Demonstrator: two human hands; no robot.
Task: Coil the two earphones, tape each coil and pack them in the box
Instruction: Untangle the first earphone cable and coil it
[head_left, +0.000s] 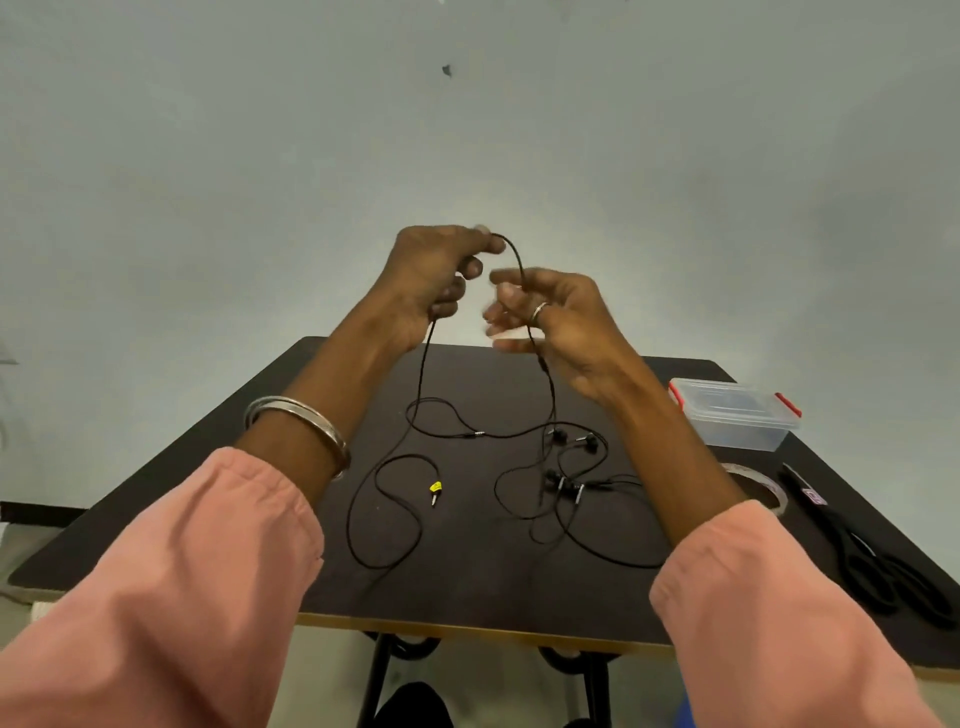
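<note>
Both hands are raised above the dark counter (467, 587). The left hand (434, 280) pinches a black earphone cable (519, 260) between thumb and curled fingers; the cable arcs over to the right hand (550, 317), whose curled fingers grip it, though they are blurred. Both ends hang down to the counter, where the rest of the cords lie loose and tangled, with a yellow-tagged plug (435, 488) and earbuds (563, 486). At the right edge sit a clear plastic box (735, 415), a tape roll (763, 483) and black scissors (872, 556)
</note>
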